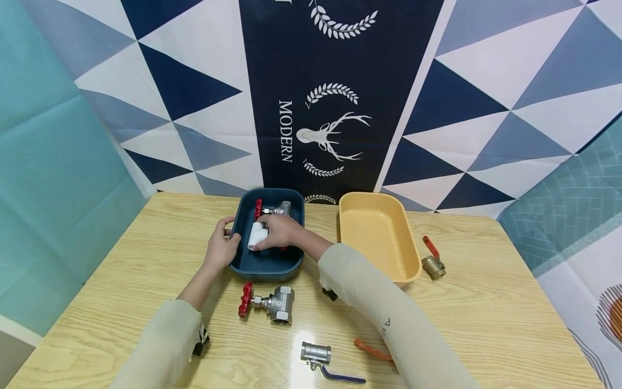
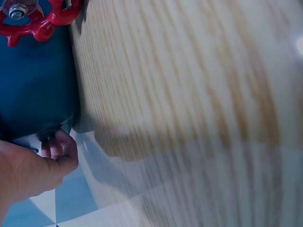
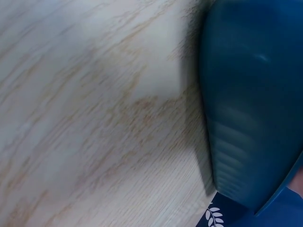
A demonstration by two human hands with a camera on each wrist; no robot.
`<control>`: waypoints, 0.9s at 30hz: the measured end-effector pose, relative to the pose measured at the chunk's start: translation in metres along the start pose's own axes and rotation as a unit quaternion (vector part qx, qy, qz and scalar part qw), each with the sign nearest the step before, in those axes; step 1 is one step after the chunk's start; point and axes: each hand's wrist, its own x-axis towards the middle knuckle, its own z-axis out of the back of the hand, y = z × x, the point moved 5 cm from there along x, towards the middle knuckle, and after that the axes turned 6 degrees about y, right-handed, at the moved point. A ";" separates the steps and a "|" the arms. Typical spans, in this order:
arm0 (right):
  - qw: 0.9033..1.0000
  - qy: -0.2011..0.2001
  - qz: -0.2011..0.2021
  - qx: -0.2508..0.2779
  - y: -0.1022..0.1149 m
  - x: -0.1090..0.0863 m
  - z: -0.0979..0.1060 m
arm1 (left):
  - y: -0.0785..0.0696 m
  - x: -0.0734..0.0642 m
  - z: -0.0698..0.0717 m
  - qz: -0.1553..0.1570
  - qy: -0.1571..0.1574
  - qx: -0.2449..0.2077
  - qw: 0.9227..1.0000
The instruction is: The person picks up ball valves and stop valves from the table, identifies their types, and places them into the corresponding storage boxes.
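My left hand [image 1: 223, 246] grips the left rim of a dark blue bin [image 1: 262, 270], thumb on the inside and fingers outside. In the left wrist view the curled fingers [image 2: 66, 146] meet the bin's edge. Inside the bin, my right hand [image 1: 282, 231] pinches a white plastic pipe fitting [image 1: 256, 236] between thumb and fingers. Behind it in the bin lies a metal valve [image 1: 283, 209] with a red handwheel [image 1: 258, 209]. A bit of red shows below the right hand, its other parts hidden. In the right wrist view the bin's outer wall [image 3: 246, 104] covers most of that hand.
A yellow bin [image 1: 379, 232] stands to the right. In front of the blue bin lies a gate valve [image 1: 281, 305] with a red handwheel. Nearer are a blue-handled ball valve [image 1: 316, 353] and an orange handle [image 1: 371, 350], partly under the right sleeve. A brass valve [image 1: 433, 267] lies far right.
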 end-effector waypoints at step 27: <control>1.000 0.004 -0.007 0.000 -0.001 0.005 -0.002 | 0.000 0.000 0.000 0.000 0.000 -0.003 1.000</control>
